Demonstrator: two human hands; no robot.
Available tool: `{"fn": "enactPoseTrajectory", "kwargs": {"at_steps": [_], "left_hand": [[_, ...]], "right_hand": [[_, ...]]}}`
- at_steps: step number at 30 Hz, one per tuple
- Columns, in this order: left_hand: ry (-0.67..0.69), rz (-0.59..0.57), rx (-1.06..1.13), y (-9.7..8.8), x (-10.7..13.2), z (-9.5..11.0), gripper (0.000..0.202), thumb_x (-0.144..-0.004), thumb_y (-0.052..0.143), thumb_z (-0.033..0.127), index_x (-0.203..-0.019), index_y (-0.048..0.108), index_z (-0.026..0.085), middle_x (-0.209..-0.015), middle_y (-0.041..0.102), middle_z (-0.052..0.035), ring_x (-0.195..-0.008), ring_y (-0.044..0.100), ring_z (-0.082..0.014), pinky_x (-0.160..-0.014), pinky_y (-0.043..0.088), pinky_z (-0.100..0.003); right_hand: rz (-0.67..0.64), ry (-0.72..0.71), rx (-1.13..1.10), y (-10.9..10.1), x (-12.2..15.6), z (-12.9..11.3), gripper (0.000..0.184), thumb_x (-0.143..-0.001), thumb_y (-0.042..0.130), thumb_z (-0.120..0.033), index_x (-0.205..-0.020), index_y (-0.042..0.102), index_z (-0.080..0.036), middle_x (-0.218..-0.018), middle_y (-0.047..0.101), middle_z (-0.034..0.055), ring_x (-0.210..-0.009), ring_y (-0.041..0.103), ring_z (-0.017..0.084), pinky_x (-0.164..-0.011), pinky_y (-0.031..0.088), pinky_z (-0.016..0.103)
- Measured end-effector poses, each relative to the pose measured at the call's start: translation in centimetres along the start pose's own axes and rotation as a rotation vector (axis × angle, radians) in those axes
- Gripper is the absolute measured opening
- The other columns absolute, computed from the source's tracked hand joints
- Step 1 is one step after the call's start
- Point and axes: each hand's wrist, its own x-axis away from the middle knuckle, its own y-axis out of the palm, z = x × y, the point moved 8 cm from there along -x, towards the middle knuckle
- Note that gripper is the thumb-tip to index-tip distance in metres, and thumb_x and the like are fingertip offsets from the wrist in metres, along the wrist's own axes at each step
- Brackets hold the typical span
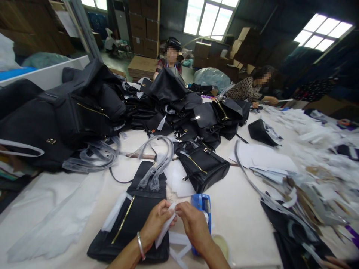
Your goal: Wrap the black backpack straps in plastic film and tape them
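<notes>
A folded strip of thin white tissue paper [164, 234] is pinched between the fingers of my left hand [157, 221], which wears a bracelet at the wrist. The fingertips of my right hand [193, 223] are closed on the strip's upper end. Under my hands a black bag [143, 220] lies flat, with a gold zipper [123, 219] on its front. Another roll of white wrapping [114, 213] covers part of that bag's left side. Clear-wrapped handles [165, 149] arch up from its top. Right beside my right hand stands a blue tape dispenser [201, 203].
A second black bag [207, 166] rests ahead, before a heap of black bags [168, 97]. White paper sheets [263, 158] and black pieces [303, 231] lie right; tissue sheets [56, 213] left. Co-workers sit across the table; another person's hand [335, 261] shows bottom right.
</notes>
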Motion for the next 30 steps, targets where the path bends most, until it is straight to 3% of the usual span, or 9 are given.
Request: {"fn": "enactPoseTrajectory", "kwargs": {"at_steps": [4,9,13,17,19,22,24,27,30], "left_hand": [[-0.022,-0.049,0.005,-0.2,-0.3,0.2,0.025,-0.078,0.065,0.039,-0.083,0.056,0.017,-0.067,0.065,-0.0022,-0.057,0.056,-0.0108,-0.057,0.04,-0.021],[-0.069,-0.065,0.053,-0.3,-0.7,0.2,0.022,-0.08,0.064,0.036,-0.083,0.054,0.017,-0.066,0.064,-0.0021,-0.053,0.054,-0.0094,-0.054,0.038,-0.02],[-0.105,-0.067,0.196,-0.5,-1.1,0.1,0.018,-0.08,0.064,0.031,-0.083,0.055,0.016,-0.066,0.062,-0.0021,-0.053,0.052,-0.0087,-0.054,0.037,-0.02],[-0.145,-0.091,0.3,-0.4,-1.4,-0.1,0.019,-0.079,0.065,0.031,-0.084,0.058,0.015,-0.063,0.058,-0.0019,-0.053,0.052,-0.0097,-0.053,0.038,-0.021],[-0.153,-0.076,0.316,-0.7,-1.5,-0.2,0.02,-0.079,0.065,0.031,-0.088,0.059,0.014,-0.063,0.058,-0.0019,-0.053,0.051,-0.0095,-0.052,0.038,-0.021],[-0.143,-0.01,0.284,-1.5,-1.6,-0.6,0.03,-0.079,0.066,0.032,-0.102,0.057,0.015,-0.067,0.061,-0.0027,-0.054,0.051,-0.0093,-0.053,0.039,-0.021],[-0.127,0.013,0.238,-1.6,-1.8,-0.8,0.038,-0.078,0.067,0.035,-0.109,0.054,0.016,-0.069,0.063,-0.0035,-0.054,0.052,-0.0094,-0.054,0.039,-0.021],[-0.086,0.014,0.152,-1.1,-1.9,-0.9,0.046,-0.077,0.067,0.04,-0.113,0.051,0.016,-0.068,0.064,-0.0032,-0.055,0.053,-0.0108,-0.054,0.039,-0.021],[-0.034,0.011,0.048,-0.4,-1.8,-0.9,0.052,-0.075,0.067,0.043,-0.116,0.05,0.017,-0.069,0.064,-0.0022,-0.059,0.056,-0.0136,-0.056,0.041,-0.022]], "right_hand": [[-0.004,0.072,-0.101,-0.2,-0.6,1.0,0.017,-0.088,0.048,-0.021,-0.099,0.06,-0.026,-0.082,0.064,0.0022,-0.075,0.06,0.018,-0.066,0.038,0.027],[0.052,0.267,-0.328,0.6,-0.7,4.0,0.03,-0.082,0.055,-0.024,-0.111,0.049,-0.024,-0.07,0.061,-0.0016,-0.062,0.058,0.017,-0.06,0.04,0.027],[0.14,0.434,-0.728,3.8,-0.5,5.7,0.03,-0.081,0.059,-0.036,-0.104,0.045,-0.023,-0.077,0.061,-0.0001,-0.057,0.056,0.014,-0.047,0.04,0.023],[0.101,0.47,-1.016,7.7,-0.8,6.3,0.027,-0.083,0.054,-0.046,-0.089,0.044,-0.022,-0.058,0.057,-0.0039,-0.045,0.052,0.011,-0.041,0.032,0.02],[0.082,0.478,-1.026,8.4,-0.8,7.0,0.028,-0.083,0.054,-0.047,-0.085,0.044,-0.021,-0.053,0.055,-0.0051,-0.041,0.049,0.01,-0.041,0.032,0.02],[0.128,0.512,-0.81,7.0,-0.1,8.6,0.028,-0.077,0.063,-0.043,-0.081,0.049,-0.02,-0.057,0.054,-0.0049,-0.044,0.047,0.009,-0.043,0.034,0.02],[0.188,0.524,-0.705,5.3,0.4,8.8,0.026,-0.079,0.062,-0.041,-0.089,0.052,-0.02,-0.061,0.053,-0.0047,-0.048,0.048,0.01,-0.045,0.037,0.021],[0.193,0.472,-0.716,3.6,0.4,7.0,0.03,-0.085,0.054,-0.039,-0.109,0.049,-0.022,-0.07,0.055,-0.0032,-0.056,0.055,0.012,-0.05,0.043,0.023],[0.109,0.406,-0.669,3.1,-0.5,4.9,0.026,-0.087,0.053,-0.035,-0.109,0.051,-0.022,-0.076,0.058,-0.0018,-0.061,0.059,0.013,-0.055,0.047,0.024]]}}
